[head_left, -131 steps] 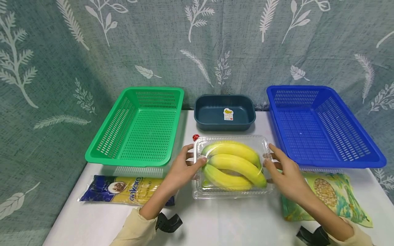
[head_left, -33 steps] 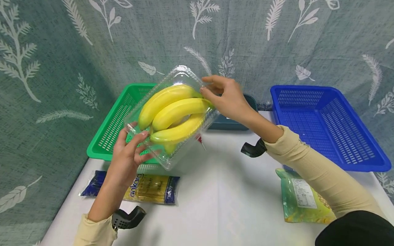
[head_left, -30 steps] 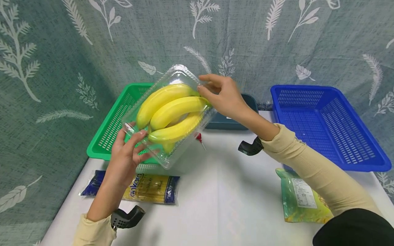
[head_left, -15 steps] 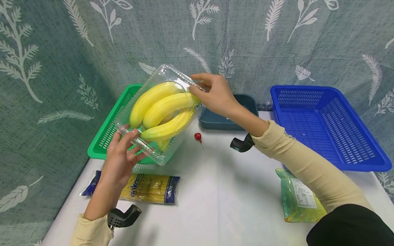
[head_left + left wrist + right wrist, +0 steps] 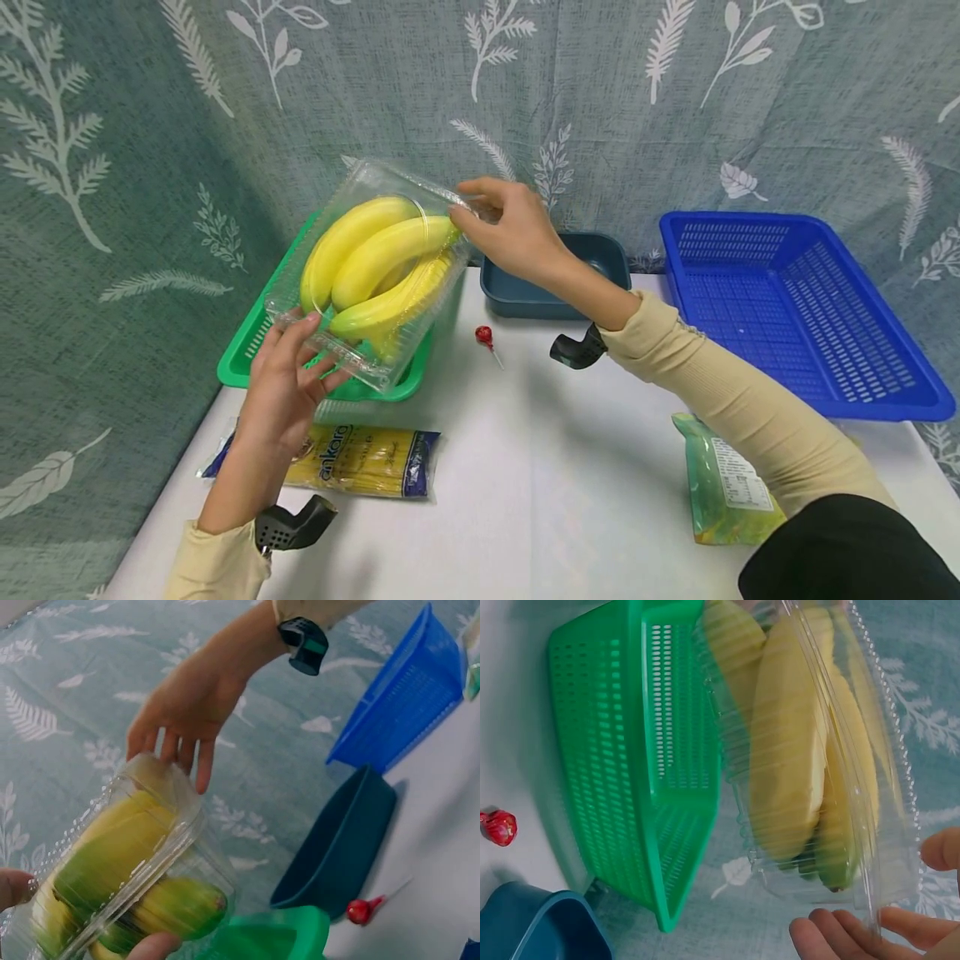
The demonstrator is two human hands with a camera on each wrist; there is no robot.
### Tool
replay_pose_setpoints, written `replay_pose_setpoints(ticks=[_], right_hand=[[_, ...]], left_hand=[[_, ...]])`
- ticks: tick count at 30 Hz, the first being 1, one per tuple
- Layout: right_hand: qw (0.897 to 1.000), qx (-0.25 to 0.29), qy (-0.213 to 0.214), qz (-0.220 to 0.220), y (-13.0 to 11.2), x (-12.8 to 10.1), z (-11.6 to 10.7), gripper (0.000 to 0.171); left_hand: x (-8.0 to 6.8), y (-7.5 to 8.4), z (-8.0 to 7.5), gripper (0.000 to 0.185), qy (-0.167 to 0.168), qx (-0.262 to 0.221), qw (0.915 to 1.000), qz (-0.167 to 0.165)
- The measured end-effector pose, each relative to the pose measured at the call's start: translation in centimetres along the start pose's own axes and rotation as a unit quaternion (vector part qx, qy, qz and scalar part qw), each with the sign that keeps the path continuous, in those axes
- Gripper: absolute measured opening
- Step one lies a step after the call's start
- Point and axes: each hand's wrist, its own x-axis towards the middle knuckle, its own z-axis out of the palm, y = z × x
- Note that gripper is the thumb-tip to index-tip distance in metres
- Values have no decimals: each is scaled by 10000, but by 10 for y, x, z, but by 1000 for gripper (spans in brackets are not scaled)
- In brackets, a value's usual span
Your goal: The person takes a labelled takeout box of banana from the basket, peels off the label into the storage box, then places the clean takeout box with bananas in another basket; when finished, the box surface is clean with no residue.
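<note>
A clear plastic clamshell box (image 5: 378, 377) with several bananas (image 5: 386, 260) inside hangs tilted in the air over the green basket (image 5: 238, 358). My left hand (image 5: 281, 383) grips its lower left edge, thumb on the lid side and fingers beneath. At the upper right edge, my right hand (image 5: 513, 229) pinches the box between thumb and fingers. The right wrist view shows the box (image 5: 889, 877) beside the green basket (image 5: 607, 765), with the right fingertips (image 5: 817, 937) at its end. Much of the basket's inside is hidden behind the box in the head view.
A dark teal tray (image 5: 525, 302) stands at the back centre, a blue basket (image 5: 757, 312) at the right. A red lollipop (image 5: 484, 337) lies before the tray. The ankara pasta pack (image 5: 367, 458) lies front left, a green bag (image 5: 712, 483) front right, partly under the right arm.
Both hands have lifted the banana box from the table centre, turned and tilted it, and carried it left over the green basket. Lately it drifts further left, uncovering the lollipop.
</note>
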Motion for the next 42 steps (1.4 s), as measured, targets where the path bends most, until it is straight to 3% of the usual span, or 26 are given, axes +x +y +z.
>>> replay_pose_setpoints(ticks=[16, 25, 34, 42], right_hand=[[10000, 40, -22, -59, 7, -3, 6, 47], [9995, 29, -318, 53, 9, 2, 21, 46], [9989, -119, -408, 222, 13, 38, 50, 52], [9964, -262, -356, 723, 17, 66, 70, 51]], left_hand=[[14, 5, -8, 91, 452, -725, 9952, -468], [25, 4, -16, 94, 631, -1189, 9875, -820], [32, 4, -24, 90, 647, -1468, 9802, -1164], [34, 7, -24, 76, 572, -1239, 9830, -1228]])
